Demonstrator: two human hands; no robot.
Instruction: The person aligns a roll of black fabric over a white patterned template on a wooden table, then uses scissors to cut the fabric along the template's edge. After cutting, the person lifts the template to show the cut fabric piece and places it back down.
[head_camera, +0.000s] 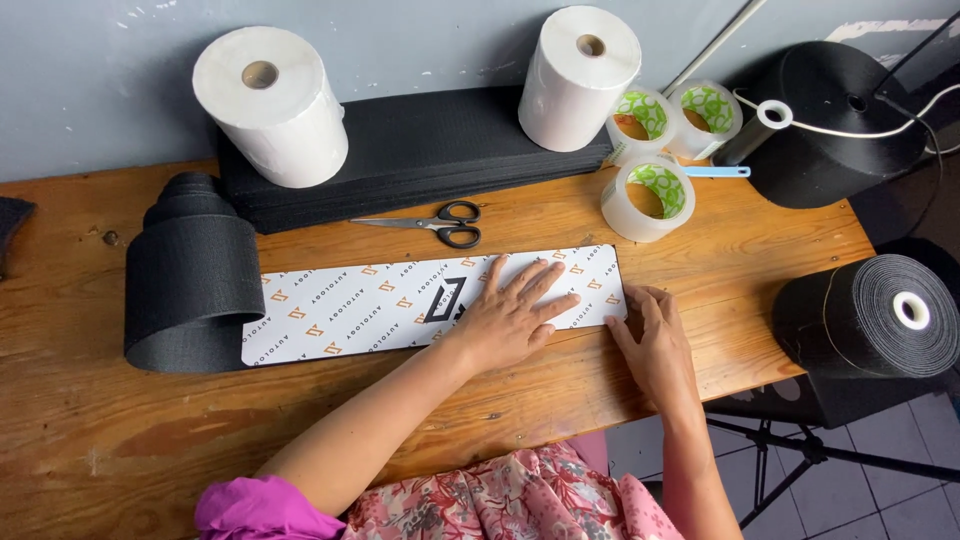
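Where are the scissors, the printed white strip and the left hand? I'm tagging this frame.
scissors (447, 223): head view, on the pivot near the black handles.
printed white strip (340, 305): head view, on its bare middle.
left hand (505, 315): head view, on the back of the hand.

The single view comes from a camera on the person's head, looking steeply down and forward over the wooden table (120, 440) from its near edge. It sits close, facing the grey wall (100, 80) along the far side, with tiled floor (880, 470) showing at the right.

white paper rolls (270, 100): 2 | clear tape rolls (650, 195): 3 | black rolls (190, 275): 3 | scissors (435, 223): 1
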